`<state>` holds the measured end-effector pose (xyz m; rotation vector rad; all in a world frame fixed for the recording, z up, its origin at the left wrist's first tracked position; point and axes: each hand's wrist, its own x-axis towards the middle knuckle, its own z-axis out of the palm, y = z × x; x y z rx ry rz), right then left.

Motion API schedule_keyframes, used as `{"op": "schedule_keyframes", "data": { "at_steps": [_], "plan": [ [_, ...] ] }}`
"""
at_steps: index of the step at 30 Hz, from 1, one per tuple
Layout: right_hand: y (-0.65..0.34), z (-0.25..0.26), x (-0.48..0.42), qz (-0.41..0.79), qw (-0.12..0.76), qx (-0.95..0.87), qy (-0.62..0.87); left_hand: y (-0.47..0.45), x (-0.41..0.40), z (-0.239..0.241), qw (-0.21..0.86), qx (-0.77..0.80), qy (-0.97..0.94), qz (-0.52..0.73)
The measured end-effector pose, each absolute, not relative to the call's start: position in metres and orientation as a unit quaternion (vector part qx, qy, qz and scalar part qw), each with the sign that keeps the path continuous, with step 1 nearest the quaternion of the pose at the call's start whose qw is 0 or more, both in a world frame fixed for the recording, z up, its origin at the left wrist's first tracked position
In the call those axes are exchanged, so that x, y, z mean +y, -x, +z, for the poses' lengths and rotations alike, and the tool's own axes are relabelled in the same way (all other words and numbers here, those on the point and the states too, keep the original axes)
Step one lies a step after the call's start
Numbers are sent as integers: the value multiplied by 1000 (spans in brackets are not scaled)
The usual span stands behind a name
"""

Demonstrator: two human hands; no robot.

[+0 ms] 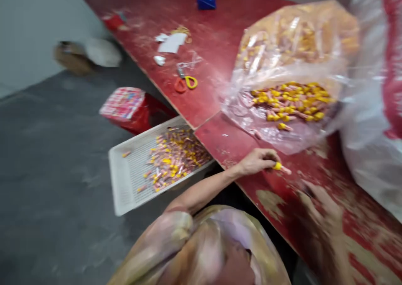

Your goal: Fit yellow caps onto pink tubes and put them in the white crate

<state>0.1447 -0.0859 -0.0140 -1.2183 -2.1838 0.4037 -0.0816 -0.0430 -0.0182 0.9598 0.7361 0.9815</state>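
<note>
My left hand rests on the worn red table, its fingers closed on a small pink piece with a yellow cap. Just beyond it lies a large clear plastic bag, open toward me and full of several of the same yellow-and-pink pieces. My right hand is lower right over the table, smeared by motion, so its fingers do not show clearly. Below the table's edge on the left, a white slatted tray holds more of these pieces.
Orange and yellow scissors, paper scraps and a blue object lie farther back on the table. A white and red sack stands at the right. A red stool with a patterned top stands on the grey floor.
</note>
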Motion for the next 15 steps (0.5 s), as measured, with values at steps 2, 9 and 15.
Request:
{"op": "schedule_keyframes", "data": {
  "at_steps": [2, 9, 15],
  "plan": [
    [-151, -8, -91, 140, 291, -838, 439, 84, -52, -17, 724, 331, -420, 435],
    [-143, 4, -83, 173, 275, -846, 422, 87, -56, -15, 746, 335, -392, 421],
    [-138, 0, -93, 222, 255, -823, 456, 75, -64, -15, 757, 341, -373, 415]
  ]
}}
